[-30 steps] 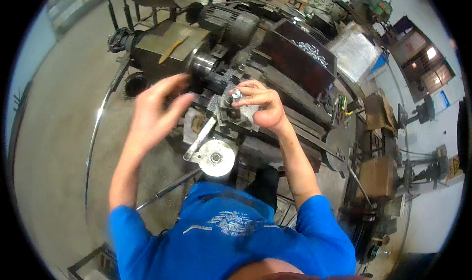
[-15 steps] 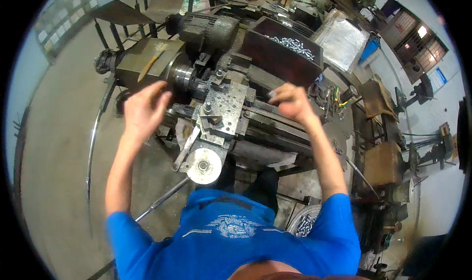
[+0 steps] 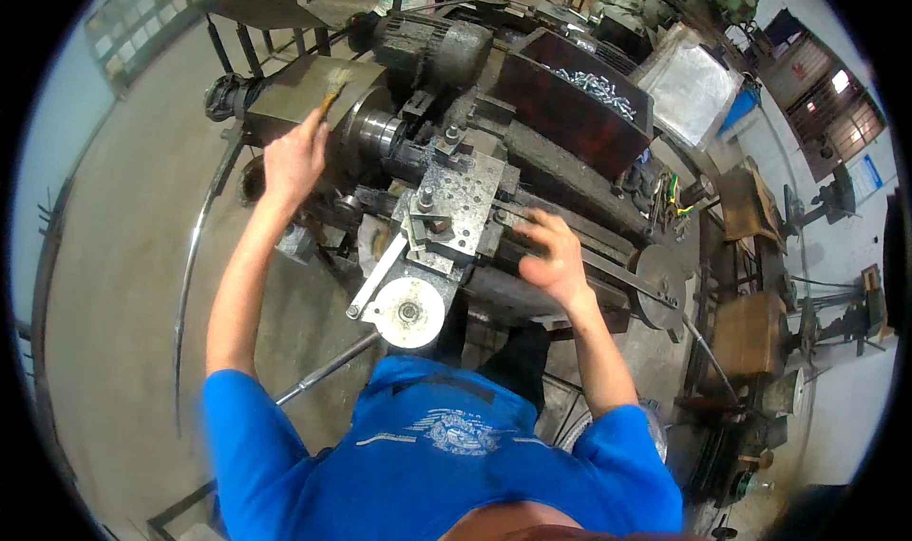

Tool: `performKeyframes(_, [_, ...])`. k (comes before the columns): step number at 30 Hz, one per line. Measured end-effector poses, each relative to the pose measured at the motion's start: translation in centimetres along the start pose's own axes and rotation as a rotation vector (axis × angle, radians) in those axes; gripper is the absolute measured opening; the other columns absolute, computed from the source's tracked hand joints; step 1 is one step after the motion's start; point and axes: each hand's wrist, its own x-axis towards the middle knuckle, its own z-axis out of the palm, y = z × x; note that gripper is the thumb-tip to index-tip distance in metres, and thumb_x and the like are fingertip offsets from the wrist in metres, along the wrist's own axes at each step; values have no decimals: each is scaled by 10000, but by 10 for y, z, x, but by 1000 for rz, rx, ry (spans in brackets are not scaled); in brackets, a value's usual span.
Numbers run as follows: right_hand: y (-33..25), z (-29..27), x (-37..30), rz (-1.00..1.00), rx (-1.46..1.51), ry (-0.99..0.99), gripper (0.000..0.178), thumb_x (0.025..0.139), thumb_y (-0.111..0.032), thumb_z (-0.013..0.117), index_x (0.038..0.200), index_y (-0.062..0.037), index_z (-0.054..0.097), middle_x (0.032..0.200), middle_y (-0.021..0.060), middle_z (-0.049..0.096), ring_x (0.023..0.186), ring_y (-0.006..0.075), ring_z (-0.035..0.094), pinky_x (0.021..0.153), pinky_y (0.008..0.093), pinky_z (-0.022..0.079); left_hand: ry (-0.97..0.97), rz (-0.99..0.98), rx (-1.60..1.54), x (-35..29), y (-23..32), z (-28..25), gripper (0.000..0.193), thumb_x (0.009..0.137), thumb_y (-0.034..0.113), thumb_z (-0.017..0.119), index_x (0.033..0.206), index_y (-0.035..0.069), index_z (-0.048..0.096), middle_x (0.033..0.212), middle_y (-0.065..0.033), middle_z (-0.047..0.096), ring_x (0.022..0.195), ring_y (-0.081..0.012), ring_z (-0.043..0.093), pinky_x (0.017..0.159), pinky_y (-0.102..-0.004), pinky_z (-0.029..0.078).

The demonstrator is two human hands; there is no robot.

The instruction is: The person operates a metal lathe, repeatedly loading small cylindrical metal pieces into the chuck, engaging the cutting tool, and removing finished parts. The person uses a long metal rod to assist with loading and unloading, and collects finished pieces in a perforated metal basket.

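Observation:
My left hand [image 3: 296, 161] is closed on the handle of a paintbrush [image 3: 332, 96] at the headstock [image 3: 294, 94] of a metal lathe. The brush has a yellow-brown handle, and its pale bristles point away from me over the headstock top. My right hand [image 3: 556, 259] hovers beside the tool post plate [image 3: 464, 194], fingers spread and slightly curled, with nothing visible in it. Between my hands lie the chuck [image 3: 378, 134], the chip-strewn plate with its bolts, and a white round handwheel [image 3: 410, 313] with a flat lever [image 3: 380, 275] beside it.
A dark box [image 3: 570, 104] of small shiny metal pieces stands behind the lathe bed. Right of it are a silvery sheet [image 3: 692, 85] and hand tools [image 3: 670, 199]. A motor [image 3: 432, 49] sits behind the headstock. A long bar [image 3: 195, 246] curves down at the left.
My left hand has moved up and forward and taken hold of the paintbrush that lay on the headstock. My right hand has come nearer to me, and its fingers have spread.

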Motion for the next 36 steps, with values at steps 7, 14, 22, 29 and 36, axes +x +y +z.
performKeyframes(7, [10,-31,-58,156,-19,-27,440,531,-136,622,961,-48,654,1063,159,616,954,332,575,834,372,462,-118,189,-307,-43,78,23,167,850,113,561,975,11,605,755,-196,610,674,-354,604,577,-415,476])
performKeyframes(14, [9,-46,-84,250,-14,-3,427,537,-125,604,950,-27,655,1005,161,635,944,316,593,835,363,463,-168,271,-183,-34,59,28,106,824,101,572,874,13,604,700,-175,594,664,-343,597,583,-424,470])
performKeyframes(22, [-10,-59,-91,260,-3,17,425,543,-107,573,946,2,656,959,166,647,916,288,610,819,334,462,4,298,-229,2,67,18,87,792,71,606,872,37,608,732,-176,608,695,-340,598,611,-410,470])
performKeyframes(29, [3,-98,-163,465,-90,167,427,565,-161,600,964,-24,665,964,156,654,926,292,618,807,344,481,380,307,-78,34,26,-13,135,810,94,605,935,71,649,780,-131,643,682,-293,612,612,-372,489])
performKeyframes(36, [20,-155,-278,977,-279,393,383,599,-132,590,954,-15,670,926,178,659,875,272,652,800,328,492,-423,-299,-388,21,-55,-14,415,949,324,461,1245,40,522,1181,-82,591,1024,-156,561,862,-278,421])
